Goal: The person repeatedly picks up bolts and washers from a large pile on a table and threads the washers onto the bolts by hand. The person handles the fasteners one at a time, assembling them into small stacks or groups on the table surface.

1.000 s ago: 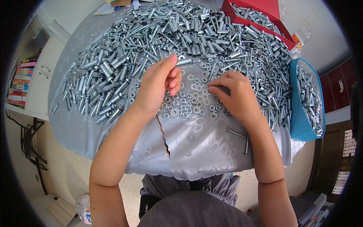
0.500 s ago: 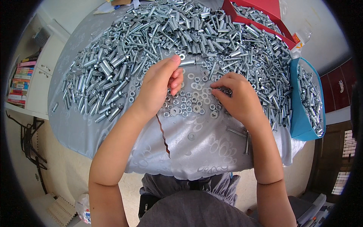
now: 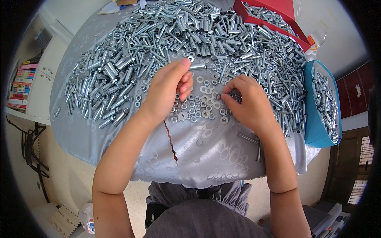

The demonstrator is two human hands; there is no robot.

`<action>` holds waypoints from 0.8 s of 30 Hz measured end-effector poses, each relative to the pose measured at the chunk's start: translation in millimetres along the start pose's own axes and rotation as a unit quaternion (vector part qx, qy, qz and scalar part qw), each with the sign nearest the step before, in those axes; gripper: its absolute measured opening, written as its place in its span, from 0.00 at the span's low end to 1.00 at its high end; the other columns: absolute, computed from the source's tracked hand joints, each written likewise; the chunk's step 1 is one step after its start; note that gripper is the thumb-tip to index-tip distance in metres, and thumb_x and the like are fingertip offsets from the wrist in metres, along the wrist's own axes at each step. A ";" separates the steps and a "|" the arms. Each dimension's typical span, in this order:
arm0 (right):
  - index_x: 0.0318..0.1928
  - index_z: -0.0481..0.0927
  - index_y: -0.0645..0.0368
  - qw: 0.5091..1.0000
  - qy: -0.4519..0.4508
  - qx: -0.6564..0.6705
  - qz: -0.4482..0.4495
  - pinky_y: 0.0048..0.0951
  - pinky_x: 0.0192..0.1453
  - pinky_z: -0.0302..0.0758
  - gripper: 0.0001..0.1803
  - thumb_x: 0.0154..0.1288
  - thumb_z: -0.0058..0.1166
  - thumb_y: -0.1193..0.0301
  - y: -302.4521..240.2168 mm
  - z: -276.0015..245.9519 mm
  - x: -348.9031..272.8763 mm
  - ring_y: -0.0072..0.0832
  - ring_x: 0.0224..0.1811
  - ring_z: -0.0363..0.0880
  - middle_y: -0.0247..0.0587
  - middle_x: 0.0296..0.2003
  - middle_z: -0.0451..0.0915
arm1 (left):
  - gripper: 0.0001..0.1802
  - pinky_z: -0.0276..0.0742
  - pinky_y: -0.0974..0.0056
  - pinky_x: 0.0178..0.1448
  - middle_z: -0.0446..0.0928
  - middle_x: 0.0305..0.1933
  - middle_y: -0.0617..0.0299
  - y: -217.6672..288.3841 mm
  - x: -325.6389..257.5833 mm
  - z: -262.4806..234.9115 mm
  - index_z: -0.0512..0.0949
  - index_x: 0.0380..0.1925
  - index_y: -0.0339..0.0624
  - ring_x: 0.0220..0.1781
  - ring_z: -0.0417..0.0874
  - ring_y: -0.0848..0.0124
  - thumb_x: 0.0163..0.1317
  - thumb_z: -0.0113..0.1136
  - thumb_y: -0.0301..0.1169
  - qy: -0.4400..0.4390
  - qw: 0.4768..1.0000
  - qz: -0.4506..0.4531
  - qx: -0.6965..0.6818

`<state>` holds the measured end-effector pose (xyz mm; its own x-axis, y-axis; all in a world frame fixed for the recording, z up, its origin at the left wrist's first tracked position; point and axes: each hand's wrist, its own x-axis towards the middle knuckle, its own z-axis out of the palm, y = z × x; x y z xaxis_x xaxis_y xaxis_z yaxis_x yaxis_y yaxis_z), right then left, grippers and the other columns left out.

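Note:
My left hand (image 3: 168, 85) is closed, its fingers curled in below the thumb. A silvery metal sleeve bolt (image 3: 198, 66) sticks out to the right between thumb and fingers; its other end is hidden by the hand. My right hand (image 3: 248, 97) reaches down over the small parts, thumb and forefinger bent close together. Whatever lies between those fingertips is too small to make out. Between the hands several flat washers (image 3: 208, 91) and hex nuts (image 3: 193, 111) are scattered on the grey tablecloth (image 3: 198, 158).
A large heap of bolts and sleeves (image 3: 186, 27) curves around the far side. A red box (image 3: 274, 25) and a blue box (image 3: 317, 115) hold more bolts at the right. Two loose bolts (image 3: 249, 138) lie beside my right forearm. A brown wavy strip (image 3: 171, 143) lies near my left forearm.
My right thumb and forefinger have shifted slightly among the washers and nuts. The left hand stays nearly still with the sleeve bolt.

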<state>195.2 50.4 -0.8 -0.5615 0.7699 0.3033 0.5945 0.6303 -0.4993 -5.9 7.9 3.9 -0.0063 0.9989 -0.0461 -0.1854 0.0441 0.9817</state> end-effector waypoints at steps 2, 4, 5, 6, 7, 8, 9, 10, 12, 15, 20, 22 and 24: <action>0.28 0.76 0.60 1.000 0.002 0.009 -0.016 0.37 0.42 0.69 0.05 0.48 0.57 0.75 2.1 -0.2 0.2 0.41 0.35 0.73 0.44 0.28 0.75 | 0.21 0.58 0.73 0.26 0.60 0.16 0.68 0.6 -0.4 0.5 0.60 0.19 0.46 0.18 0.62 0.77 0.66 0.39 0.46 0.002 1.000 0.000 0.004; 0.29 0.76 0.61 0.998 0.003 0.062 0.000 0.33 0.41 0.70 0.05 0.50 0.57 0.76 1.4 -1.2 0.4 0.38 0.34 0.74 0.42 0.28 0.75 | 0.21 0.58 0.73 0.26 0.60 0.16 0.68 0.3 -0.2 0.9 0.60 0.19 0.46 0.18 0.62 0.77 0.66 0.40 0.46 -0.002 1.000 -0.003 0.004; 0.30 0.76 0.61 0.994 0.003 0.111 0.023 0.31 0.40 0.70 0.05 0.51 0.57 0.76 -2.5 -3.0 1.1 0.34 0.33 0.74 0.41 0.29 0.75 | 0.21 0.58 0.73 0.26 0.60 0.16 0.68 0.3 -0.3 0.6 0.60 0.19 0.46 0.18 0.62 0.77 0.66 0.40 0.46 -0.004 1.000 -0.005 0.004; 0.31 0.75 0.61 0.986 0.003 0.159 0.046 0.28 0.40 0.70 0.05 0.52 0.57 0.77 -5.8 -4.3 1.5 0.31 0.33 0.75 0.39 0.29 0.75 | 0.21 0.58 0.73 0.26 0.60 0.16 0.68 -1.0 0.0 -0.3 0.60 0.19 0.46 0.18 0.62 0.78 0.66 0.40 0.46 -0.013 1.000 -0.011 0.006; 0.32 0.75 0.61 0.973 0.006 0.228 0.043 0.26 0.40 0.70 0.05 0.53 0.57 0.77 -7.7 -4.5 1.5 0.27 0.33 0.74 0.38 0.29 0.75 | 0.21 0.58 0.73 0.25 0.60 0.16 0.68 -3.3 0.6 -1.7 0.60 0.19 0.46 0.18 0.62 0.78 0.66 0.40 0.46 -0.023 1.000 -0.016 0.009; 0.32 0.75 0.62 0.955 0.009 0.295 0.040 0.23 0.39 0.70 0.05 0.55 0.56 0.78 -9.2 -4.6 1.2 0.23 0.33 0.74 0.36 0.30 0.75 | 0.21 0.58 0.73 0.25 0.60 0.16 0.68 -4.6 1.2 -2.4 0.60 0.19 0.46 0.18 0.62 0.78 0.66 0.40 0.46 -0.033 0.999 -0.021 0.011; 0.33 0.74 0.62 0.932 0.011 0.361 0.037 0.21 0.39 0.69 0.05 0.56 0.56 0.78 -10.8 -4.6 1.0 0.20 0.33 0.73 0.34 0.30 0.75 | 0.21 0.58 0.73 0.25 0.60 0.16 0.68 -4.5 1.0 -2.2 0.60 0.19 0.46 0.18 0.61 0.78 0.66 0.40 0.46 -0.047 0.999 -0.024 0.009; 0.33 0.74 0.63 0.922 0.012 0.386 0.033 0.20 0.40 0.69 0.05 0.56 0.56 0.78 -12.5 -4.4 0.9 0.18 0.34 0.73 0.33 0.30 0.75 | 0.21 0.58 0.73 0.25 0.60 0.16 0.68 -4.3 0.1 -1.3 0.59 0.19 0.46 0.19 0.61 0.78 0.66 0.41 0.45 -0.061 0.998 -0.026 0.008; 0.35 0.73 0.64 0.900 0.012 0.436 0.026 0.19 0.40 0.69 0.05 0.58 0.55 0.79 -15.3 -4.1 0.1 0.15 0.35 0.72 0.31 0.31 0.75 | 0.21 0.57 0.74 0.24 0.59 0.16 0.68 -4.0 -2.5 1.4 0.59 0.19 0.46 0.19 0.60 0.79 0.66 0.41 0.45 -0.081 0.996 -0.027 0.004; 0.35 0.73 0.64 0.893 0.019 0.448 0.045 0.19 0.42 0.69 0.06 0.57 0.55 0.79 -17.4 -4.2 0.3 0.17 0.35 0.73 0.32 0.31 0.75 | 0.20 0.56 0.74 0.24 0.58 0.16 0.68 -3.1 -6.0 3.9 0.59 0.18 0.45 0.18 0.59 0.79 0.66 0.42 0.45 -0.097 0.995 -0.022 -0.005; 0.36 0.73 0.64 0.848 -0.010 0.523 0.084 0.19 0.43 0.70 0.07 0.57 0.55 0.80 -18.0 -9.4 -0.2 0.18 0.37 0.73 0.32 0.33 0.75 | 0.20 0.54 0.74 0.23 0.57 0.16 0.69 -1.1 -6.5 3.8 0.59 0.18 0.45 0.18 0.58 0.79 0.65 0.42 0.45 -0.118 0.992 -0.032 -0.015; 0.37 0.73 0.64 0.820 -0.046 0.559 0.115 0.19 0.44 0.70 0.08 0.57 0.56 0.80 -17.2 -13.8 -0.1 0.18 0.37 0.73 0.32 0.34 0.75 | 0.20 0.54 0.74 0.23 0.57 0.15 0.69 -0.2 -6.7 2.9 0.59 0.18 0.45 0.18 0.57 0.79 0.65 0.42 0.45 -0.140 0.989 -0.031 -0.022; 0.38 0.74 0.64 0.791 -0.095 0.587 0.145 0.19 0.44 0.71 0.09 0.56 0.57 0.79 -13.7 -17.5 0.7 0.18 0.38 0.74 0.33 0.35 0.76 | 0.20 0.54 0.74 0.23 0.57 0.15 0.69 0.2 -7.6 1.4 0.59 0.19 0.45 0.18 0.57 0.80 0.65 0.42 0.45 -0.159 0.987 -0.028 -0.021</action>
<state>196.7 44.0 20.4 -0.6418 0.7662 -0.0334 -0.1669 -0.1820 -0.9690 -4.5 0.4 4.7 0.3131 0.9492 -0.0328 -0.2169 0.1051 0.9705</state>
